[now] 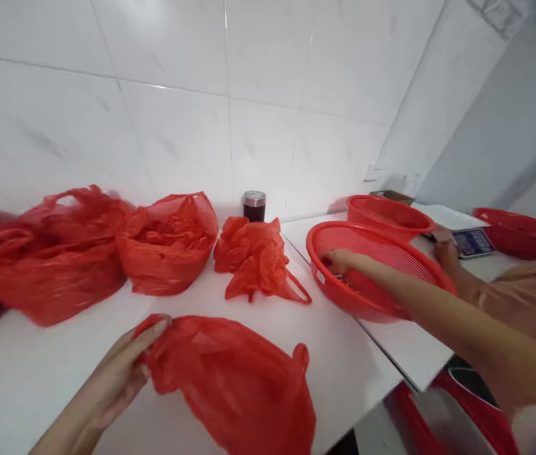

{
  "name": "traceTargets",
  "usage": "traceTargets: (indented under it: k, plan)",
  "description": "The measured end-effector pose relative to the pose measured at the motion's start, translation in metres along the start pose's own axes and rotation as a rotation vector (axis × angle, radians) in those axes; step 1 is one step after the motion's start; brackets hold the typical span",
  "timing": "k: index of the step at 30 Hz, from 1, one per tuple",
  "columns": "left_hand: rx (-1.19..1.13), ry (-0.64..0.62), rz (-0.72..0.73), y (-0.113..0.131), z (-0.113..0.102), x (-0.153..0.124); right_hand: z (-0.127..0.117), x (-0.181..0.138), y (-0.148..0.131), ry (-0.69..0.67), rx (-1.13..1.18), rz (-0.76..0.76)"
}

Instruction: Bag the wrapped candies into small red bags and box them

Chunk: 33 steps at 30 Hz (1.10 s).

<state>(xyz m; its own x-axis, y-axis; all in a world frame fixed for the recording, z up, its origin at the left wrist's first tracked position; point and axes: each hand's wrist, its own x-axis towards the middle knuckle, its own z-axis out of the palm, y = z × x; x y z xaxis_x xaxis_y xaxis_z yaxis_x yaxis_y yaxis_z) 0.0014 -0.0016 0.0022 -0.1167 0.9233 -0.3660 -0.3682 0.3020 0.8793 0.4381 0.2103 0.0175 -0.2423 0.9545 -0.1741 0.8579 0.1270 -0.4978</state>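
Head view: left hand (128, 360) tight on one bag (244, 379); right hand (341, 260), grip unclear, in one basket (363, 299).

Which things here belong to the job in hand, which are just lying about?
Job in hand, judging by the hands:
red bag, held by the left hand
near basket, right hand inside

Apparently just lying about:
dark container by the wall
crumpled bags, untouched, possibly spares
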Motion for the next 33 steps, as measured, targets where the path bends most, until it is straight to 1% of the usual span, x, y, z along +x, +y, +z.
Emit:
traceTargets:
  k: [3,5,7,9,10,12,14,16,18,20,22,25,27,30,31,33]
  plan:
    - [-0.056,0.049,0.012,0.003,0.003,-0.005,-0.019,-0.008,-0.003,-0.064,0.050,0.091]
    - [-0.083,0.040,0.011,0.003,0.004,-0.007,-0.038,-0.019,-0.012,-0.058,0.098,0.119]
    - [-0.101,0.012,0.021,0.002,0.004,-0.007,-0.056,-0.034,-0.030,-0.035,0.213,0.081]
    - [-0.106,0.000,0.021,-0.001,0.004,-0.006,-0.064,-0.056,-0.059,-0.036,0.452,-0.013]
    - [-0.104,-0.008,0.016,-0.003,0.005,-0.006,-0.062,-0.068,-0.077,-0.061,0.612,-0.066]
    - [-0.093,-0.036,0.015,-0.008,0.009,-0.006,-0.046,-0.093,-0.117,-0.141,0.833,-0.163]
    - [-0.063,-0.076,0.035,-0.012,0.012,-0.006,-0.019,-0.116,-0.155,-0.202,0.955,-0.272]
    - [-0.011,-0.132,0.060,-0.015,0.015,-0.008,0.012,-0.135,-0.185,-0.304,1.020,-0.337]
    - [0.049,-0.196,0.070,-0.017,0.017,-0.010,0.043,-0.146,-0.203,-0.432,0.982,-0.346]
    - [0.094,-0.210,0.085,-0.017,0.017,-0.011,0.071,-0.150,-0.207,-0.538,0.859,-0.355]
    - [0.117,-0.173,0.108,-0.015,0.016,-0.011,0.093,-0.149,-0.201,-0.601,0.691,-0.393]
    - [0.155,-0.133,0.149,-0.012,0.014,-0.011,0.112,-0.143,-0.185,-0.634,0.500,-0.407]
    - [0.241,-0.134,0.193,-0.009,0.011,-0.011,0.116,-0.138,-0.176,-0.605,0.504,-0.372]
    - [0.460,-0.171,0.292,-0.002,0.003,-0.015,0.112,-0.130,-0.168,-0.478,0.646,-0.331]
    - [0.526,-0.207,0.314,0.000,-0.001,-0.016,0.110,-0.129,-0.166,-0.428,0.684,-0.322]
    - [0.612,-0.336,0.305,0.005,-0.006,-0.020,0.106,-0.129,-0.163,-0.339,0.708,-0.314]
